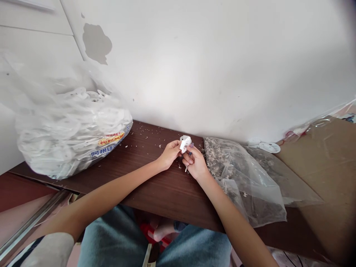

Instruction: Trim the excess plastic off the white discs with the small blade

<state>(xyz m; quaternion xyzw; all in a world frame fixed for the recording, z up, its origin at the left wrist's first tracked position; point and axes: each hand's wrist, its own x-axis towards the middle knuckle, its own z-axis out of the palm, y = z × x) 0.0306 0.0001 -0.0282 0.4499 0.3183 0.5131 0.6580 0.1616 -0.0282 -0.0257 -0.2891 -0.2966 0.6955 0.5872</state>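
Observation:
A small white plastic part (185, 143) is held up over the brown table, pinched in the fingers of my left hand (170, 154). My right hand (196, 162) is closed right beside it, its fingertips meeting the part's right side. Between the right fingers shows a bit of something bluish, and a thin pale tip (186, 168) pokes out below them. Whether these belong to one slim tool I cannot tell. Small white shavings (150, 135) lie scattered on the tabletop around both hands.
A big clear plastic bag (75, 137) full of white plastic parts stands on the table (155, 189) at left. Clear plastic sheeting (250, 181) strewn with scraps lies at right, near flat white pieces (268, 147) and a cardboard box (328, 167). A white wall rises behind.

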